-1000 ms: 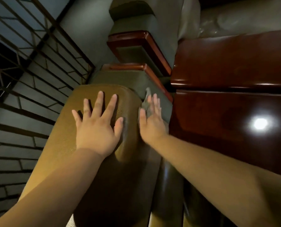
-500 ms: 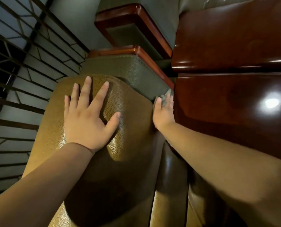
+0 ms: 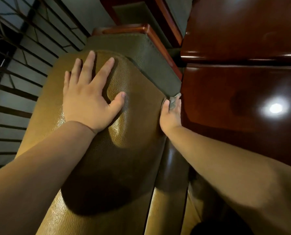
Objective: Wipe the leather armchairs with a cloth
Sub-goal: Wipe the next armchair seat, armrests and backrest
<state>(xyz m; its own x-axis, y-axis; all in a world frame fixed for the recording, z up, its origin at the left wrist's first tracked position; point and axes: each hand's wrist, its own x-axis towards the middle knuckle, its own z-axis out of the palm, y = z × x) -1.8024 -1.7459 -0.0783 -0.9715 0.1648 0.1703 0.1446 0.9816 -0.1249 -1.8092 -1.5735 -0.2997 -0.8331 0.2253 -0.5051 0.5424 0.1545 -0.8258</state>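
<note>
**Cloth pressed to the chair's right edge**

The left hand (image 3: 88,102) lies flat on the rounded top of the tan leather armchair (image 3: 127,150), fingers straight and spread, thumb out to the side. It holds nothing; the palm and all five digits rest on the grained leather, and a shadow falls below the wrist.

The right hand (image 3: 171,114) is at the chair's right edge, where the tan leather drops away beside the dark polished wooden cabinet (image 3: 243,116). The grey cloth (image 3: 174,100) sits at that hand's fingertips, between the fingers and the chair's side. Only a small wad of it shows, poking out just past the fingers toward the far end; the remainder is hidden under the hand. The thumb lies along the leather edge on the near side of the cloth, and the fingers lie over it, pressing it against the chair. How far the fingers curl round the cloth cannot be told from this angle.

Beyond the left hand's fingertips a second chair (image 3: 132,53), in duller green leather with a reddish wooden frame, touches the first. A metal grille (image 3: 22,65) fills the left side. A bright lamp reflection shines on the cabinet front.
</note>
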